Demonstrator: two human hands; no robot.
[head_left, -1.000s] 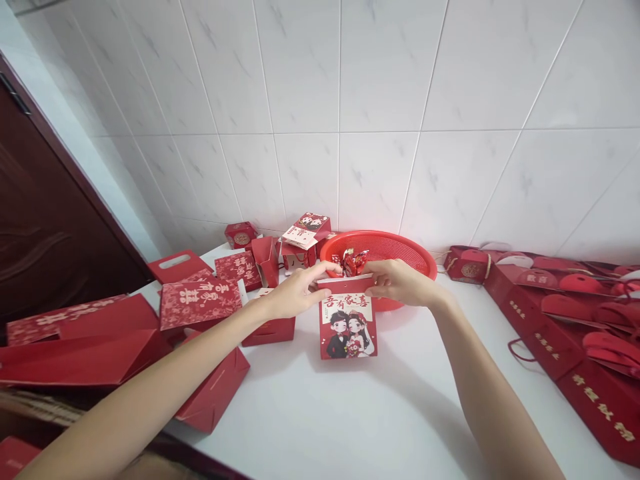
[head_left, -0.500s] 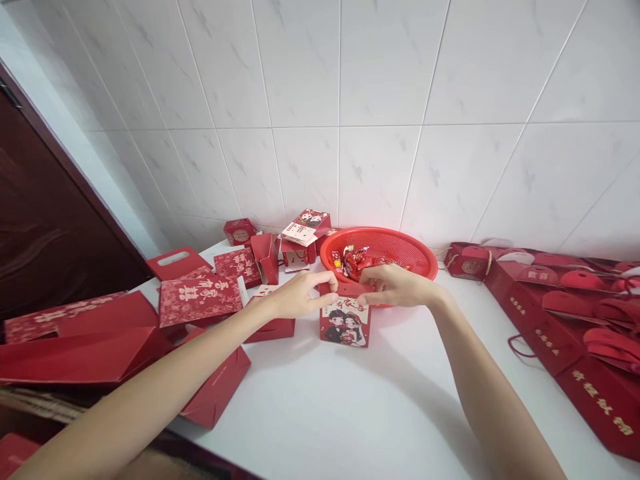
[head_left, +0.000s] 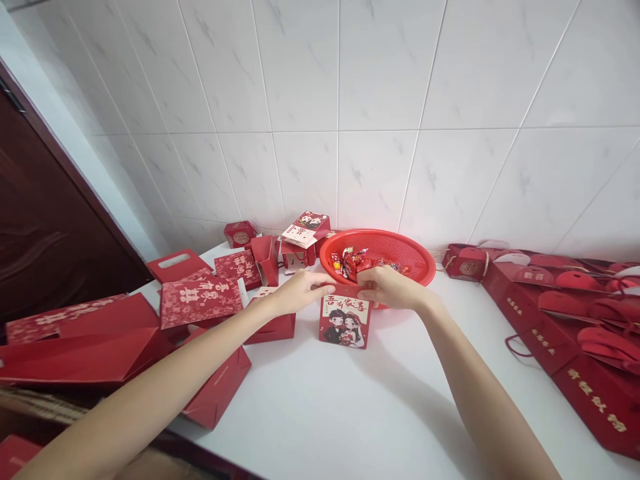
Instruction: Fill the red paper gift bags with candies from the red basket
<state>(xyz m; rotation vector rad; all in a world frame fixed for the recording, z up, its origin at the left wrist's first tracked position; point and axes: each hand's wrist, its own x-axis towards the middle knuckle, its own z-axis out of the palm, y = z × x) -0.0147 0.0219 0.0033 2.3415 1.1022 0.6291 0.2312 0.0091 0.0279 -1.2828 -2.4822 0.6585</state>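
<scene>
A small red gift box [head_left: 345,323] with a cartoon bride and groom on its front stands on the white counter. My left hand [head_left: 303,292] pinches the left side of its top flap. My right hand [head_left: 387,287] pinches the right side of that flap, fingers curled over the box top. Right behind the box sits a round red plastic basket [head_left: 405,250] with red-wrapped sweets [head_left: 353,261] heaped at its near left edge.
Red paper bags and folded boxes [head_left: 200,300] are piled at the left, more small boxes [head_left: 300,240] against the tiled wall. A row of long red boxes [head_left: 575,327] lies at the right. A dark wooden door [head_left: 45,220] is at far left.
The box's top has been folded down, so it looks shorter than a second ago. Both hands have dropped lower onto the flap and closer together.
</scene>
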